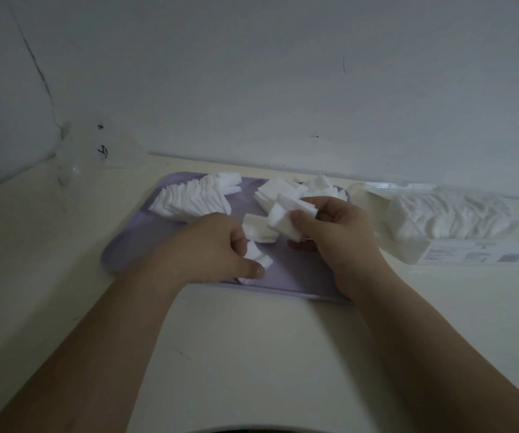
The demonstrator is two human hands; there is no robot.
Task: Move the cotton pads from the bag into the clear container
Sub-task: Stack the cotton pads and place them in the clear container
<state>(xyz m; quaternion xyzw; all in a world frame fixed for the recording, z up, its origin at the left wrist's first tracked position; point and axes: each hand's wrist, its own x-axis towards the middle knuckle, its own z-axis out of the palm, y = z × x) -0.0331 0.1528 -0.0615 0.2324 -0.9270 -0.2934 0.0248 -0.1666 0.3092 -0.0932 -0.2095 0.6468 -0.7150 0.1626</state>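
One lilac tray (302, 276), pad bag (448, 220) beside, cream tabletop (236, 339), grey wall (283, 73) behind

Dim pale wall (283, 73) behind cream table (236, 339)

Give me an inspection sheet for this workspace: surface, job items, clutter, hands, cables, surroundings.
Surface: cream table, with a lilac tray lying on it close to the wall.
Job's things: cotton pads lie fanned and heaped on the tray. The bag lies right of the tray with pads inside. The clear container stands far left by the wall; its contents cannot be told.
Clutter: nothing seen.
Hands: left hand pinches a small wad over the tray's front. Right hand holds a bunch of pads above the tray.
Cables: nothing seen.
Surroundings: pale wall with dark marks and a crack at left.
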